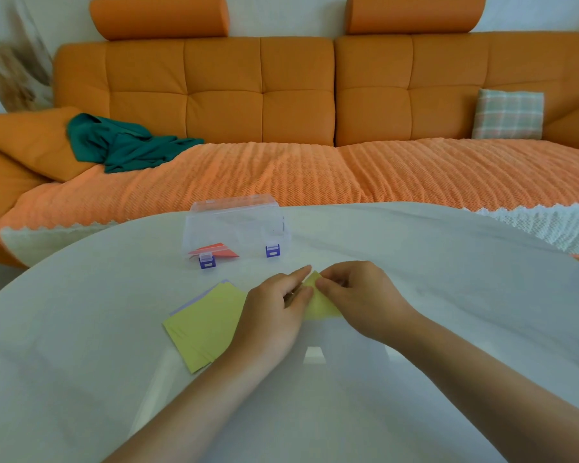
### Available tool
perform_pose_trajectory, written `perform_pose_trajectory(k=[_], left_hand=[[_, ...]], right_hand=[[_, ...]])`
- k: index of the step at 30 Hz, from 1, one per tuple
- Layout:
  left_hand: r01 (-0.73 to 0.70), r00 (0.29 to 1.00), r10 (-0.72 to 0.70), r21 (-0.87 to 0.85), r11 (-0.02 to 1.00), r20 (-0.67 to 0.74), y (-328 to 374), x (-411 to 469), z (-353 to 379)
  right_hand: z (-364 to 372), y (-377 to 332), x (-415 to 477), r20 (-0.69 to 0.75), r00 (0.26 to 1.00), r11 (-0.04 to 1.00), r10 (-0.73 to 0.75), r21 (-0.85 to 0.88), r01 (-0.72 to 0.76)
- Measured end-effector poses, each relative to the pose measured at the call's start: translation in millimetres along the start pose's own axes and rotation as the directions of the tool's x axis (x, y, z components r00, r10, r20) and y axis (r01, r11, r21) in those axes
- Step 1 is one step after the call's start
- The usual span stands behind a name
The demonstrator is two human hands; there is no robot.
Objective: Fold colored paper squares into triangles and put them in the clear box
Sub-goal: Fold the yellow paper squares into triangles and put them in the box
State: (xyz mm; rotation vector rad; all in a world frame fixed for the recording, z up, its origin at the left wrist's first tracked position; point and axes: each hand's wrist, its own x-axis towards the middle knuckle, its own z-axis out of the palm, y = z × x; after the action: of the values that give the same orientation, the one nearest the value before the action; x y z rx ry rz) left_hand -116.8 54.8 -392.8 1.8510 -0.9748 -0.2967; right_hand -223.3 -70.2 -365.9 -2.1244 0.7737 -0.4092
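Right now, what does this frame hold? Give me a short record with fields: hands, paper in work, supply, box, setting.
In work: yellow sheet, partly folded, between both hands
Left: left hand presses the sheet, fingers fairly straight
Right: right hand pinches the sheet's far corner
Supply: stack of squares, yellow on top, left of the hands
Box: clear box beyond the hands, red folded paper inside
Setting: white table, orange sofa behind

Bright, soft, even light, faint shadows only, pale reflections on the glossy table [448,295], wide-angle bowing toward the edges, sofa [298,95] curved, slight overall softness
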Motion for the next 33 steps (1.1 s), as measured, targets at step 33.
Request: perform_pose_trajectory(k=[33], left_hand=[[-0.064,0.994,0.062,-0.021,0.998,-0.085,2.5,-0.7,-0.2]], right_hand=[[4.8,-1.6,-3.8,-0.063,0.996,0.997,-0.068,-0.035,0.066]])
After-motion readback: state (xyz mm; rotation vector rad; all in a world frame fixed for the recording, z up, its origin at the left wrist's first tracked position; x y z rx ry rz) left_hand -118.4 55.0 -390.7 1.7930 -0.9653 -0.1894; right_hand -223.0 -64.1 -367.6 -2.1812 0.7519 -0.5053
